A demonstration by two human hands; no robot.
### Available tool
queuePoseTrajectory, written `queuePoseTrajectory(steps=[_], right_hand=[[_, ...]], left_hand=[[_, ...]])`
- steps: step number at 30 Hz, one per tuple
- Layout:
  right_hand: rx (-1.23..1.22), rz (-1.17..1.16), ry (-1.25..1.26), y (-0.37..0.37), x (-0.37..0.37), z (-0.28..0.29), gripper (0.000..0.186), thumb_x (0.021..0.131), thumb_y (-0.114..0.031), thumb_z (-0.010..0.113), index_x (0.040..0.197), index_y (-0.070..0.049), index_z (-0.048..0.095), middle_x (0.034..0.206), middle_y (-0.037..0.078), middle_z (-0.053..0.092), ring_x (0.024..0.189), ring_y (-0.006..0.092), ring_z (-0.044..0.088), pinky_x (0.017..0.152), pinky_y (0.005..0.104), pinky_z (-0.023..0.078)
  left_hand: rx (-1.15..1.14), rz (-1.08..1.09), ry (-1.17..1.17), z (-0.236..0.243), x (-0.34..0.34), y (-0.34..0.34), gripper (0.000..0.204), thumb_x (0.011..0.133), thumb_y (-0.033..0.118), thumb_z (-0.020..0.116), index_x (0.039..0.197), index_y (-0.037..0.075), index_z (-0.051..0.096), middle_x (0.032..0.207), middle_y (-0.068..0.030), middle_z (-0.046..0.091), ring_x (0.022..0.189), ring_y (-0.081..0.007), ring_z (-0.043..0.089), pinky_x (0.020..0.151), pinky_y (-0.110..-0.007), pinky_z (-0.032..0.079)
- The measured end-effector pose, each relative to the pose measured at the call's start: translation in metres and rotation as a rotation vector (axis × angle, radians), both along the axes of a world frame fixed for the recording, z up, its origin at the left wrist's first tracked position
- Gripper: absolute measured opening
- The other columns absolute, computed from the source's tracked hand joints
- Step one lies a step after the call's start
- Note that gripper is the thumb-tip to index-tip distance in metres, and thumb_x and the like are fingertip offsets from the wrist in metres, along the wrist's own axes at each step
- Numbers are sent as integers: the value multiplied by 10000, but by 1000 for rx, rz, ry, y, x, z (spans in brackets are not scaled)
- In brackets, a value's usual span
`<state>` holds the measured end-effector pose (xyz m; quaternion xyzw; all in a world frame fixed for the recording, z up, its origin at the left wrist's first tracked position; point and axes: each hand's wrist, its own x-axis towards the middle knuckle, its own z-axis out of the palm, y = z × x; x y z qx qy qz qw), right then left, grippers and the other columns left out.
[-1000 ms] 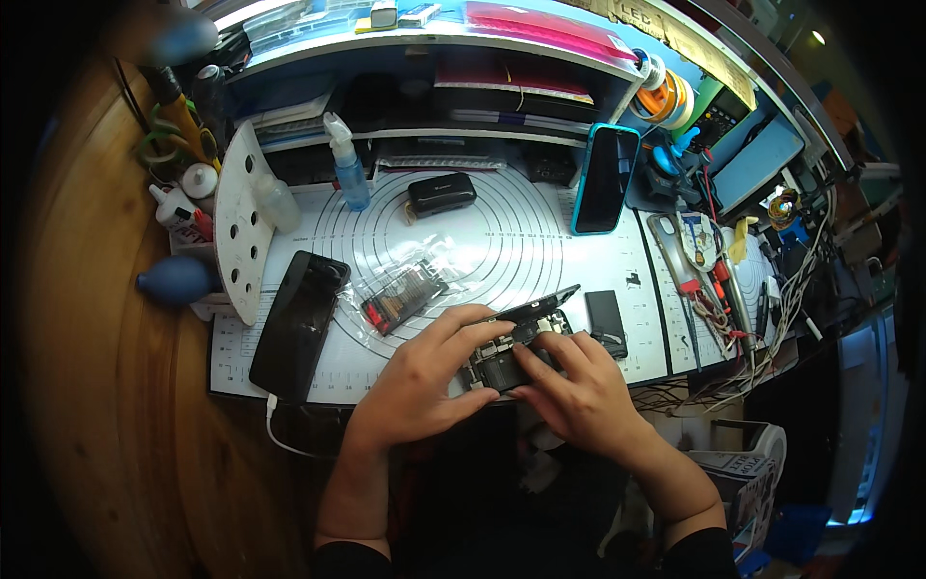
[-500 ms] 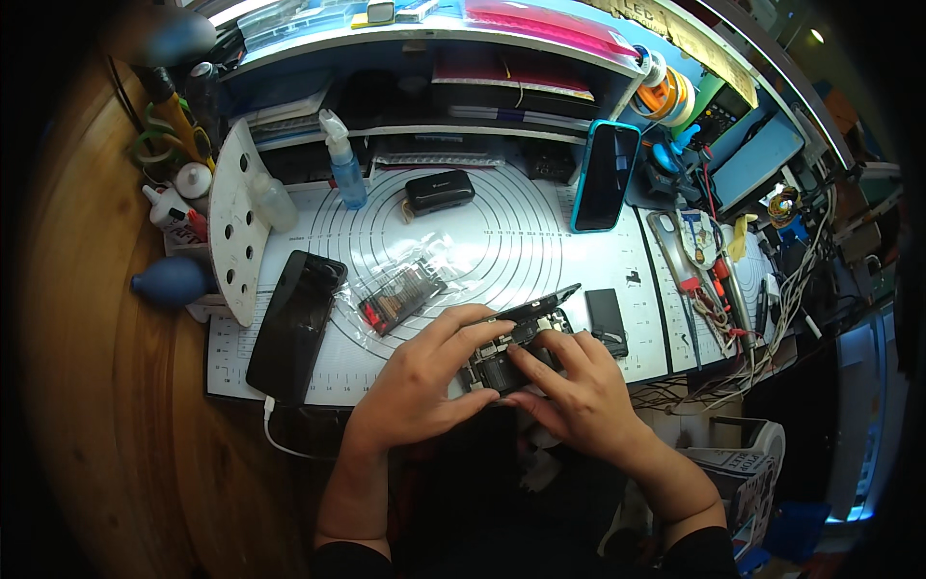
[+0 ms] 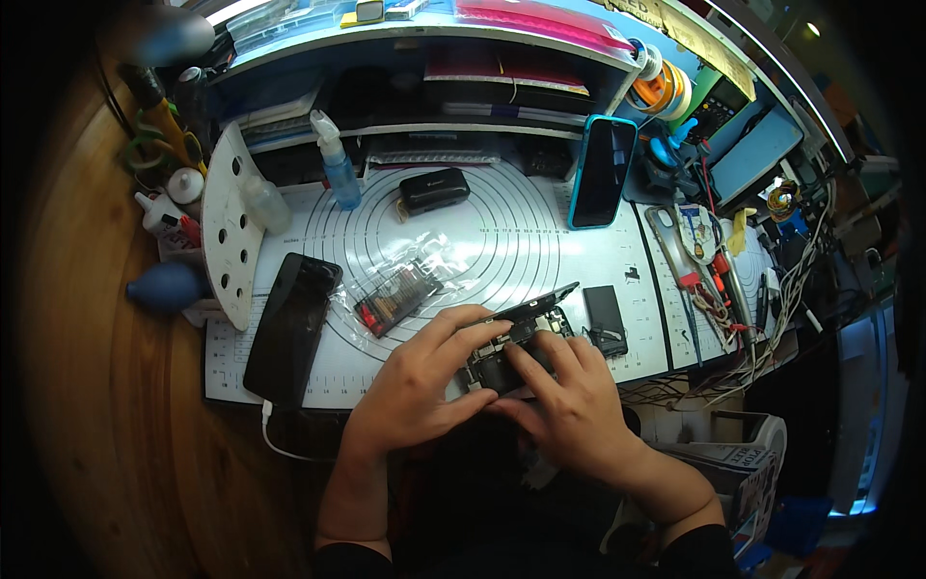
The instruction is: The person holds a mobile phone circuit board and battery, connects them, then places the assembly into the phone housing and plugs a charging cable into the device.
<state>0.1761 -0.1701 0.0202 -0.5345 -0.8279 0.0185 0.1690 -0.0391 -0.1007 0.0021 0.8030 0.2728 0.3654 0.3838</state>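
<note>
An opened smartphone (image 3: 494,371) is held at the front edge of the white mat, its screen panel (image 3: 536,304) tilted up along the far side and its inner parts exposed. My left hand (image 3: 421,372) grips the phone's left end, thumb at the near edge and fingers across the top. My right hand (image 3: 569,400) has its fingers bent down onto the phone's inside, with the thumb at the near edge; its fingertips partly hide what they touch. Right of the phone lies a flat black battery-like block (image 3: 605,320). Beyond my left hand is a clear plastic bag (image 3: 397,297) with small parts.
A dark phone (image 3: 292,328) with a white cable lies at left. Farther back stand a spray bottle (image 3: 337,166), a black case (image 3: 434,189) and a teal-edged phone (image 3: 603,174). A perforated holder (image 3: 231,232) borders the left; tools and tangled cables (image 3: 714,318) crowd the right.
My right hand's fingers have shifted slightly over the phone's inside, and its thumb has moved a little left. My left hand keeps its grip. The view has shifted slightly.
</note>
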Motion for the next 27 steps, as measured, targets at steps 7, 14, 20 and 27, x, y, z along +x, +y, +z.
queuePoseTrajectory(steps=[7,14,20,27], right_hand=[[-28,79,167,4,16,0,574,835,-305,799,1306,-42,602,1196,137,579,959,308,564,844,409,461],[-85,102,170,10,21,5,457,836,-208,800,1247,-70,654,1191,137,599,972,297,580,855,397,481],[-75,93,410,12,38,-4,318,796,-4,780,1102,-39,704,1078,128,651,975,298,651,811,390,545],[12,100,433,15,44,-18,279,796,-5,782,1065,-34,714,1035,118,659,930,291,652,788,378,541]], left_hand=[[10,-6,6,0,0,0,674,719,62,859,1345,46,607,1333,-177,572,1219,-347,603,1026,-398,492],[14,-6,8,1,0,0,669,722,63,860,1340,38,606,1332,-183,570,1217,-344,604,1029,-395,490],[47,22,19,1,2,-1,643,744,70,820,1347,63,596,1327,-162,579,1186,-362,624,984,-413,524],[64,41,33,2,4,-1,597,777,59,801,1341,70,607,1325,-173,581,1164,-366,635,960,-407,529]])
